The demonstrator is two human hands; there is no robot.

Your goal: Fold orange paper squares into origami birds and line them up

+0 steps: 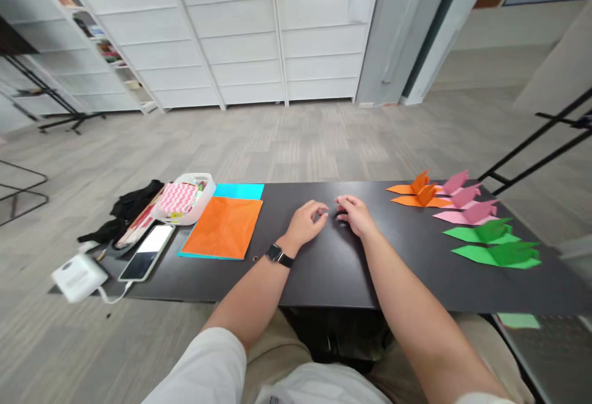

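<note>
My left hand (308, 224), with a black watch (279, 255) on its wrist, hovers at the middle of the dark table (324, 280). Its fingers are curved and apart from the thumb, holding nothing. Facing it across a small gap is my right hand (355, 214), also empty with loosely bent fingers. Left of the hands lies orange paper (226, 228) on top of blue paper (240, 191). To the right, folded paper birds stand in a row: orange (419, 197), pink (472, 213) and green (499, 255) ones.
At the table's left are a white plastic basket (203, 197) with pink-patterned packets, a phone (147, 253) on a cable, a white charger box (79, 277) and black cloth (136, 200). White cabinets (231, 34) stand beyond the floor. A black metal stand (536, 145) rises at right.
</note>
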